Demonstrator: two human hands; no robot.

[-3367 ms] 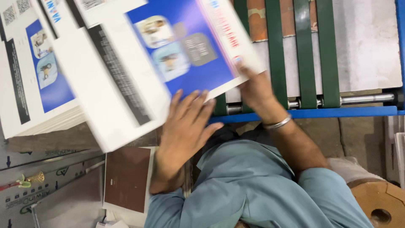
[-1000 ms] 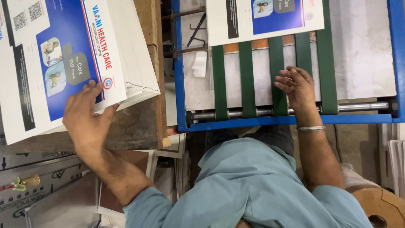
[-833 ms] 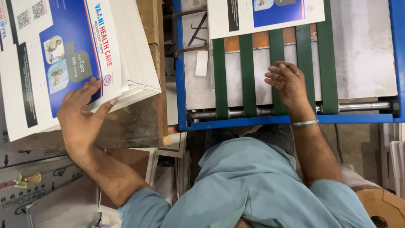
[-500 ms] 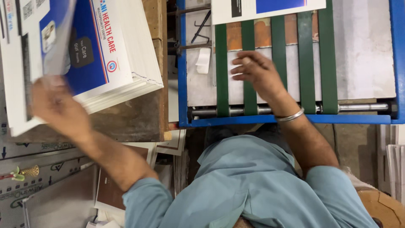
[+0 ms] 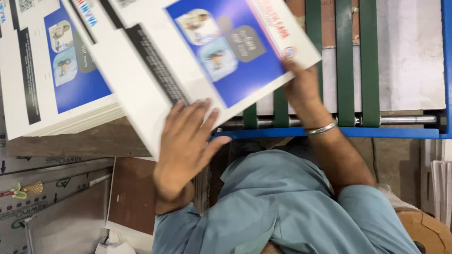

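Printed sheet, white with a blue panel and small pictures, held tilted between both hands, spanning from the stack at the left to the feeder at the right. Blurred by motion; fine print not legible.

Left hand flat against the lower edge of the sheet, fingers spread apart and laid on its white margin, thumb out to the right side. No clamp seen from this hand; contact by the palm side only, as far as visible.

Right hand at the right corner of the sheet, fingers tucked under the sheet and hidden; thumb side on top. Appears pinched on the sheet's edge. Metal bangle on that wrist.

Stack of like sheets at the left, resting on a worn wooden tabletop, well below the raised sheet's left end.

Feeder bed at the right: green belts running lengthwise over a pale plate, a steel roller across them, a blue frame rail just beside the roller. Right corner of the sheet lying over the belts.

Brown board below the tabletop, near the left forearm. Teal shirt filling the lower middle.
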